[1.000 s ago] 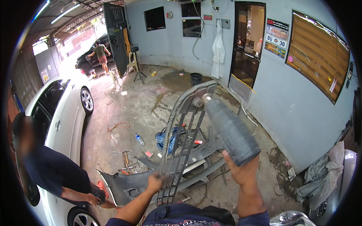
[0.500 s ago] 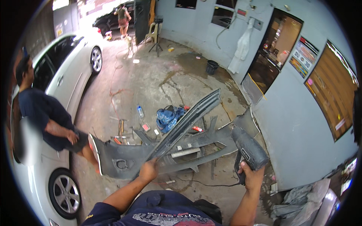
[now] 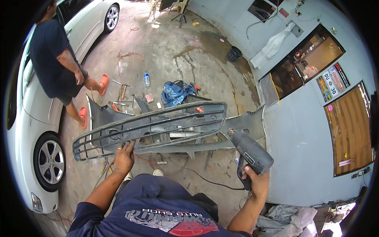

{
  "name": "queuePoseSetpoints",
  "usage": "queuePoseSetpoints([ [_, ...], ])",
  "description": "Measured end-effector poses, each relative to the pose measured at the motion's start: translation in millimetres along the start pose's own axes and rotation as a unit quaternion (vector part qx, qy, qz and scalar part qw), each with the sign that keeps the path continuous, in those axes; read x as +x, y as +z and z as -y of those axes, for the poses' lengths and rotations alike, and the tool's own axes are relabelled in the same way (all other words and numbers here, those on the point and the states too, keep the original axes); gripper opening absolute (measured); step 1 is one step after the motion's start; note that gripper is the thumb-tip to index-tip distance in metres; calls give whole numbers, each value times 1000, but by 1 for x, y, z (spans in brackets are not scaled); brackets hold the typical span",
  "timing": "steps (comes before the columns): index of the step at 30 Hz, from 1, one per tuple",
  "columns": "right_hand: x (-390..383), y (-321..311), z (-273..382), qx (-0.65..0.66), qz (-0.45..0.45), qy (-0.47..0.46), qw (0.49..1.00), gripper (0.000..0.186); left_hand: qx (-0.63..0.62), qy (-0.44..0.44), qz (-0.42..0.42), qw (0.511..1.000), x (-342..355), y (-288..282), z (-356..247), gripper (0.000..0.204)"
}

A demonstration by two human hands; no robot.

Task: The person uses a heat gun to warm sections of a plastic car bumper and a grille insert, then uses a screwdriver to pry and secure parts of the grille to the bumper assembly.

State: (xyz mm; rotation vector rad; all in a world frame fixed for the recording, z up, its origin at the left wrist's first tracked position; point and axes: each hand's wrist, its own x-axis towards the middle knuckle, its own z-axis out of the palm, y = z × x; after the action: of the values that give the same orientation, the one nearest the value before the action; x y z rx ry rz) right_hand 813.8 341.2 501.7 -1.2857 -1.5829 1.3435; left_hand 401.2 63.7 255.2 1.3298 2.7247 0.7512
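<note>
My left hand [image 3: 125,158] grips the lower edge of a long black car grille [image 3: 173,109] with slatted openings, its fingers curled on the frame. The grille lies sideways across my front, tilted, above a grey-black car bumper [image 3: 254,122] on the floor. My right hand [image 3: 257,181] is closed around the handle of a dark heat gun [image 3: 252,153]. Its nozzle points up and left, near the grille's right end but apart from it. A dark cord trails from the heat gun's handle to the left.
A person [image 3: 55,59] in orange slippers stands at left beside a white car [image 3: 29,146]. Beyond the bumper lie a blue cloth bag [image 3: 175,93], a water bottle [image 3: 146,79] and hammers [image 3: 124,91]. A black bucket [image 3: 234,54] stands by the wall; grey plastic sheeting [image 3: 286,221] is at lower right.
The grille has swung from steeply raised to nearly level across my front, my left hand moving left with it. The heat gun has shifted slightly left. The person at left has turned and stepped.
</note>
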Motion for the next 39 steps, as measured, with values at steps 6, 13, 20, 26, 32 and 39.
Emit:
queuePoseSetpoints([
  [6,15,7,3,-50,49,12,997,38,24,2,-12,1000,-8,-17,18,57],
  [13,26,22,11,-39,83,15,996,36,52,-6,-45,998,-17,-30,36,59],
  [20,29,36,16,-11,85,-3,996,34,59,-30,-44,997,-19,-48,36,62],
  [26,48,48,-10,-4,89,-21,996,36,69,-67,-34,995,-20,-54,46,62],
  [32,81,66,-141,-274,76,99,954,27,73,-87,-54,992,-23,-70,95,52],
  [39,10,34,-364,-556,304,193,749,41,-42,-241,52,968,-27,-144,119,47],
])
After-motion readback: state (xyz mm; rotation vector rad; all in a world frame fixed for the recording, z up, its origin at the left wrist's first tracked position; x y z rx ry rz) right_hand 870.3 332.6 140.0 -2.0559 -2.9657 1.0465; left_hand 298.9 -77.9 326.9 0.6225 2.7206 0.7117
